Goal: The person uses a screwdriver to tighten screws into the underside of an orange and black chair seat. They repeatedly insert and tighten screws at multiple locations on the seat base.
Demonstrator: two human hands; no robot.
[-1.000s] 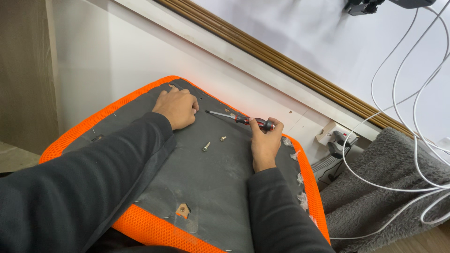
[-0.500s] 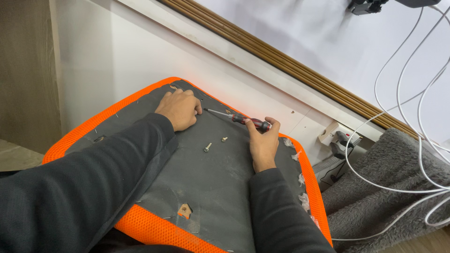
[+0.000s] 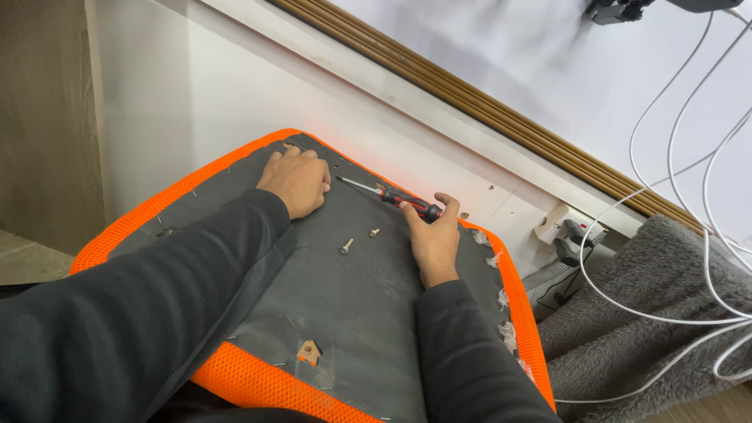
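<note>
- The upturned seat cushion (image 3: 345,313), grey underneath with an orange mesh edge, lies under both hands and has not shifted over the last second; both sleeves rest across it as before.
- The left hand (image 3: 296,182) has stayed near the far edge of the cushion, knuckles up and fingers curled down onto the grey fabric. Whether it pinches anything under the fingers cannot be told.
- The right hand (image 3: 433,239) still grips the handle end of the screwdriver (image 3: 392,196), fingers closed round the red and black grip. The hand sits slightly lower than a second ago.
- The screwdriver's metal shaft points from the right hand toward the left, and its tip now lies just beside the left hand's fingers, closer than it was a second ago. Judging by that, the tip is being brought to a spot the left hand steadies.
- Two loose screws (image 3: 346,247) lie on the grey fabric between the hands, nearer the wearer than the shaft, unmoved.
- A small torn patch showing wood (image 3: 309,352) sits well back from both hands, near the wearer's edge.
</note>
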